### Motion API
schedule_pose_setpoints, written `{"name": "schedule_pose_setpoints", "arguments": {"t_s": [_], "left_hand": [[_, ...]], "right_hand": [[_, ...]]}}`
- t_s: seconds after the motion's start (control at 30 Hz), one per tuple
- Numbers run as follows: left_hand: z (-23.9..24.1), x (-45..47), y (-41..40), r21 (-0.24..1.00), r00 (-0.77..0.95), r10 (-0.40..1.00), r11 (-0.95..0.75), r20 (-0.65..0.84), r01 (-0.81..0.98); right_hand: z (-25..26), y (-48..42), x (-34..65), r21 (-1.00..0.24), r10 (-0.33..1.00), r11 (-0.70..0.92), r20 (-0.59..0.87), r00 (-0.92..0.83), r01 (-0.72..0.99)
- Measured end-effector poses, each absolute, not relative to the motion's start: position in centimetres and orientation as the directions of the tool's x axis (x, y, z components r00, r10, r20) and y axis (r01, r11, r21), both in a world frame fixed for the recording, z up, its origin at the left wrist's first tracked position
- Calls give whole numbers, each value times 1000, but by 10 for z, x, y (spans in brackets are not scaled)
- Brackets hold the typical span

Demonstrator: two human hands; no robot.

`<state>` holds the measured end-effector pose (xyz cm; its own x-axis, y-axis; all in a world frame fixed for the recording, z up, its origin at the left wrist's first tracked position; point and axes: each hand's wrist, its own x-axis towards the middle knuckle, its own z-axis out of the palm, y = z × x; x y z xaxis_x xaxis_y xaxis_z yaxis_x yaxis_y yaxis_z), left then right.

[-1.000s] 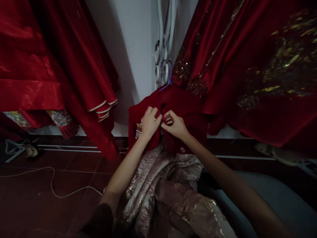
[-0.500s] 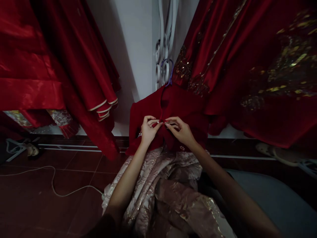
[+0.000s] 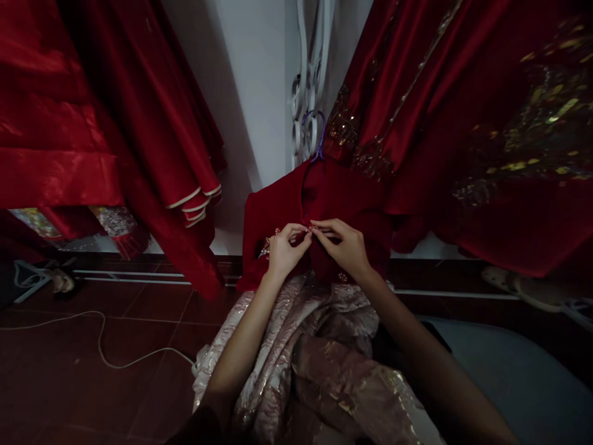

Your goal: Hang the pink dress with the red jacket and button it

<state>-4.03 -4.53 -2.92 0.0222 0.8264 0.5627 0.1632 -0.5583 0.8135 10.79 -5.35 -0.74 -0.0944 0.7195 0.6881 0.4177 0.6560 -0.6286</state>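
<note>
A red jacket (image 3: pixel 273 207) hangs in front of me on a purple hanger (image 3: pixel 319 139). My left hand (image 3: pixel 287 247) and my right hand (image 3: pixel 345 244) meet at its front opening, fingertips nearly touching. Both hands are closed in a pinch on the jacket's front edges, near a small shiny fastening whose kind I cannot make out. A jewelled ornament (image 3: pixel 266 246) shows on the jacket just left of my left hand. Below my right hand is another small ornament (image 3: pixel 343 277). Pale, shiny fabric (image 3: pixel 273 346) lies beneath the jacket, under my forearms.
Red garments (image 3: pixel 176 123) hang on the left, and red garments with gold sequins (image 3: pixel 463 123) on the right. White scrolled metalwork (image 3: pixel 306 80) stands behind the hanger. A white cable (image 3: pixel 99 337) runs over the tiled floor (image 3: pixel 60 389). Shoes (image 3: pixel 523 290) sit at the right.
My left hand has shifted slightly right, closer to my right hand, uncovering more of the jewelled ornament. The pinch on the jacket's front edges continues.
</note>
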Motion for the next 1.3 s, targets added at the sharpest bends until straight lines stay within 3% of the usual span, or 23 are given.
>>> {"name": "schedule_pose_setpoints", "arguments": {"t_s": [0.3, 0.6, 0.83, 1.03, 1.1, 1.17, 1.3], "left_hand": [[-26, -39, -42, 807, 83, 824, -566, 561, 170], [-9, -40, -45, 716, 165, 811, -577, 562, 393], [9, -42, -47, 533, 260, 769, -605, 584, 592], [28, -38, -40, 250, 421, 742, -605, 521, 756], [32, -35, -36, 218, 453, 735, -616, 505, 757], [31, -32, -31, 296, 423, 752, -612, 505, 733], [11, -30, -17, 670, 259, 833, -549, 489, 500]], "right_hand": [[-7, -50, 116, -688, 767, 618, 635, -97, 381], [-10, -43, 125, -739, 797, 593, 594, -107, 320], [-5, -38, 124, -730, 784, 609, 614, -94, 310], [14, -31, 127, -664, 763, 637, 617, -193, 391], [15, -27, 126, -654, 758, 644, 616, -215, 397], [9, -22, 125, -685, 771, 628, 611, -178, 370], [-19, -22, 124, -802, 841, 536, 533, -88, 264]]}}
